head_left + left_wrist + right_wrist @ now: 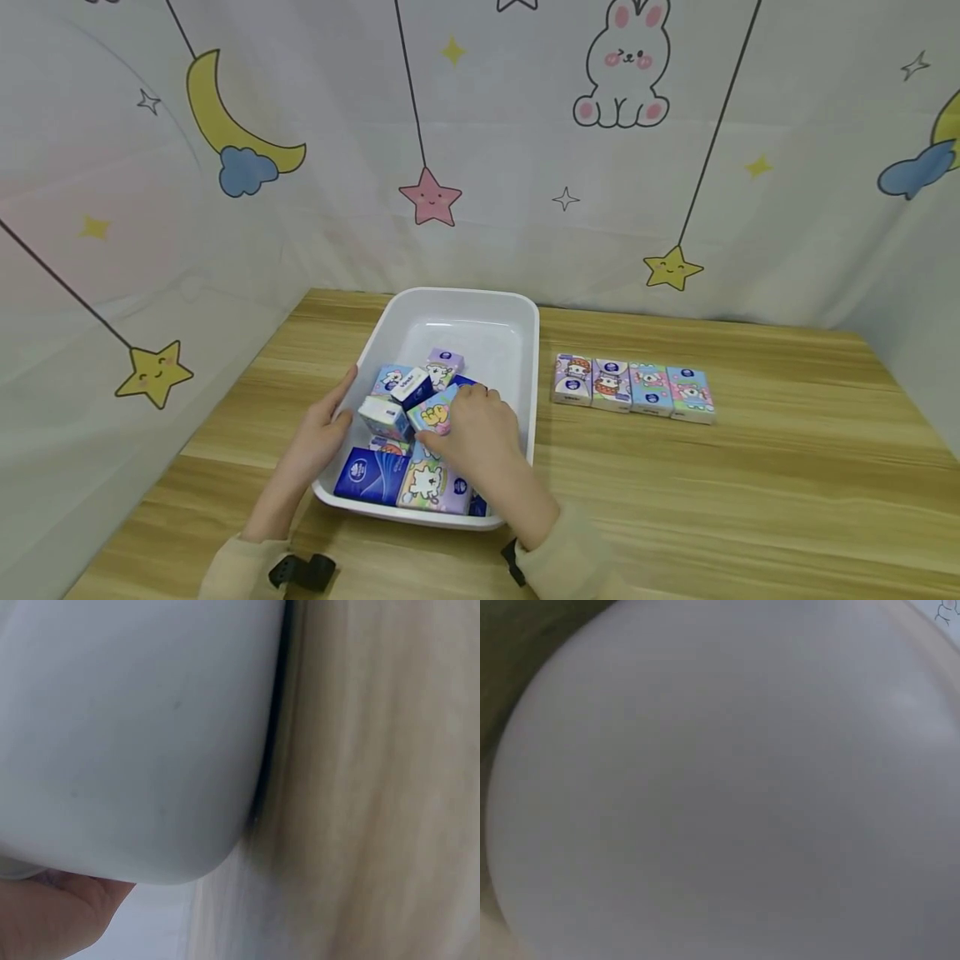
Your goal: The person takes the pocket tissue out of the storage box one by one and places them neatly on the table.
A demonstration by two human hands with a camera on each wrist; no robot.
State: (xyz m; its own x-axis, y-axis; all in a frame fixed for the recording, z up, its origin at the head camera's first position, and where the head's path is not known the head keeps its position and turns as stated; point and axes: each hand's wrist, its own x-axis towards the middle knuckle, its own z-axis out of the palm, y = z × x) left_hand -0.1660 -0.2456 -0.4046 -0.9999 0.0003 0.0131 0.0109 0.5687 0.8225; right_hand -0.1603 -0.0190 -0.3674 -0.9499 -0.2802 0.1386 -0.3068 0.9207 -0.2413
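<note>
A white plastic tub (517,333) holds several small packs of pocket tissues, some dark blue, others pastel with cartoon prints. At its left rim, my left hand (318,437) grips the edge. The left wrist view has part of that hand (56,915) at the rim, beside the tub's outer wall (142,735). Inside the tub, my right hand (480,433) pinches a pastel tissue pack (431,414) with a yellow print; its fingers cover the pack's right part. A blue-and-white pack (412,387) and a pale pack (384,417) lie just left of it.
Right of the tub, a row of several tissue packs (632,387) lies side by side on the wooden table (750,492). A printed cloth (510,167) hangs behind the table. The tub's wall (727,787) fills most of the right wrist view.
</note>
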